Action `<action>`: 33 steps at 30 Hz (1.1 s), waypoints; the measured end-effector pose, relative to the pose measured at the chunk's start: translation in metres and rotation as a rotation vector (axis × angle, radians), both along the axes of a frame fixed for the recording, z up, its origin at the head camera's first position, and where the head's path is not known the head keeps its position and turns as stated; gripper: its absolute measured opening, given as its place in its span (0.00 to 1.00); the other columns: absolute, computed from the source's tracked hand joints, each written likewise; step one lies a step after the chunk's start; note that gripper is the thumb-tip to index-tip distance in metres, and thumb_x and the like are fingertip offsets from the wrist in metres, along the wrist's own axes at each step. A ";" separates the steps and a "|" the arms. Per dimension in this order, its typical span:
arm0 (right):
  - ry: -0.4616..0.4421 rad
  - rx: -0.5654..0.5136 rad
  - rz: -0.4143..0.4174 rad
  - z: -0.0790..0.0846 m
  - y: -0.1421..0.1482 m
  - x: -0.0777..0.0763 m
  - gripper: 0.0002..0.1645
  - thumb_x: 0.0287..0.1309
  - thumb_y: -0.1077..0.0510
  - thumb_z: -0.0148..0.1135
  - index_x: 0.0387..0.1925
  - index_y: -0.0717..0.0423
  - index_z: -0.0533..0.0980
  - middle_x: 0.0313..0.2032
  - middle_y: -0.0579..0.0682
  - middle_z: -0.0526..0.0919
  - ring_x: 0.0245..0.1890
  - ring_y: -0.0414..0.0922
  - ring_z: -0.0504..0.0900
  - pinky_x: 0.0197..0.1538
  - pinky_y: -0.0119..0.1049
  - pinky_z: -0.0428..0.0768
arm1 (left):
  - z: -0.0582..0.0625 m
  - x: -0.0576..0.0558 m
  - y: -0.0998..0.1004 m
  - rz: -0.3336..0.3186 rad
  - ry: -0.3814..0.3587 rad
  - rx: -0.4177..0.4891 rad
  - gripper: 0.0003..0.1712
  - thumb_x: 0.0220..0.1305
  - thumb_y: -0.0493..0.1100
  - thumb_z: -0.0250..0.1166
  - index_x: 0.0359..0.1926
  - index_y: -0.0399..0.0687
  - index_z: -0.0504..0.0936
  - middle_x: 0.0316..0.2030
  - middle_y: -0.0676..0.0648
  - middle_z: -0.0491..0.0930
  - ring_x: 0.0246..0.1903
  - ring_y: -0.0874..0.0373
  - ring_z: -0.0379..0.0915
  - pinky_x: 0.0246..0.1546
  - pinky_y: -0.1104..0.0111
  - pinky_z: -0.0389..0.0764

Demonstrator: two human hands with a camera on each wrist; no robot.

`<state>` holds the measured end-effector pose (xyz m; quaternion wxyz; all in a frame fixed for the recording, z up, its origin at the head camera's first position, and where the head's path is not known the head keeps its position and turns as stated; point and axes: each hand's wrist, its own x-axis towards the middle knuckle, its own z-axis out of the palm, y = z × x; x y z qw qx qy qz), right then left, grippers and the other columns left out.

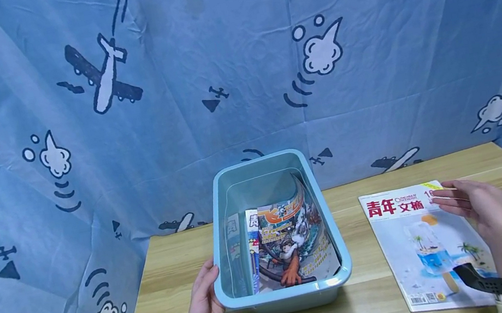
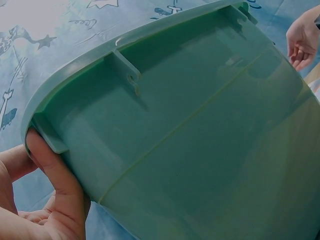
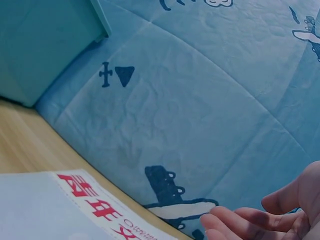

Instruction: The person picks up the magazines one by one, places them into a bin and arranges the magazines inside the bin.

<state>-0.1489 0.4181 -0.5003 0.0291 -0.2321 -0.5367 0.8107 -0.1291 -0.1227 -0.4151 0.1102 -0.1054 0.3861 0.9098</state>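
A light blue-green plastic bin [image 1: 284, 294] stands on the table, left of the loose magazine. My left hand [image 1: 204, 303] grips its left rim near the front corner; the left wrist view shows a finger [image 2: 57, 170] hooked under the rim. Inside the bin, a magazine with a colourful illustrated cover [image 1: 291, 249] leans and bends against the wall, beside another with a white and blue edge [image 1: 253, 244]. To the right lies a white magazine [image 1: 395, 243] with red lettering and an ice-pop picture. Over its upper right edge hovers my right hand [image 1: 486, 206], fingers loosely extended, holding nothing.
The wooden table [image 1: 167, 281] extends left and right of the bin. A blue cloth [image 1: 236, 70] printed with planes and clouds hangs behind it and down the left side. A black strap [image 1: 486, 283] crosses my right wrist.
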 end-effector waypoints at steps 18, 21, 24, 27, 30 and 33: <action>-0.063 0.063 -0.022 -0.004 0.003 0.000 0.18 0.80 0.46 0.49 0.32 0.36 0.80 0.27 0.36 0.87 0.28 0.39 0.89 0.34 0.30 0.91 | 0.002 0.000 0.000 0.017 -0.026 -0.019 0.21 0.77 0.33 0.56 0.67 0.38 0.66 0.63 0.39 0.75 0.59 0.51 0.80 0.68 0.61 0.75; -0.076 0.075 -0.026 -0.004 0.003 0.001 0.17 0.80 0.46 0.49 0.34 0.37 0.79 0.26 0.37 0.87 0.27 0.39 0.89 0.34 0.30 0.90 | 0.002 0.000 0.000 0.020 -0.032 -0.016 0.20 0.77 0.33 0.57 0.66 0.39 0.67 0.62 0.40 0.75 0.59 0.50 0.80 0.68 0.61 0.75; -0.096 0.087 -0.025 -0.004 0.004 0.001 0.14 0.80 0.46 0.49 0.38 0.42 0.78 0.26 0.37 0.87 0.27 0.39 0.89 0.33 0.29 0.90 | 0.002 0.000 0.000 0.026 -0.035 -0.013 0.19 0.77 0.33 0.57 0.65 0.39 0.69 0.62 0.40 0.76 0.59 0.50 0.80 0.68 0.60 0.75; -0.124 0.113 -0.023 -0.004 0.006 0.000 0.13 0.80 0.46 0.48 0.45 0.47 0.75 0.25 0.36 0.87 0.27 0.39 0.89 0.33 0.29 0.90 | 0.001 0.000 -0.001 0.018 -0.025 -0.013 0.19 0.77 0.33 0.57 0.65 0.39 0.69 0.62 0.40 0.75 0.60 0.50 0.79 0.68 0.61 0.74; -0.150 0.139 -0.022 -0.004 0.007 -0.001 0.15 0.80 0.45 0.48 0.49 0.50 0.73 0.25 0.35 0.86 0.27 0.38 0.89 0.33 0.29 0.90 | 0.001 -0.001 -0.001 0.019 -0.022 -0.015 0.19 0.77 0.33 0.57 0.65 0.39 0.69 0.62 0.40 0.75 0.60 0.51 0.79 0.68 0.60 0.74; -0.171 0.163 -0.024 -0.004 0.008 -0.002 0.15 0.80 0.44 0.47 0.49 0.50 0.72 0.24 0.34 0.85 0.26 0.37 0.88 0.33 0.28 0.90 | 0.001 -0.001 -0.001 0.025 -0.027 -0.022 0.19 0.77 0.33 0.57 0.64 0.39 0.70 0.63 0.40 0.75 0.60 0.50 0.79 0.68 0.61 0.75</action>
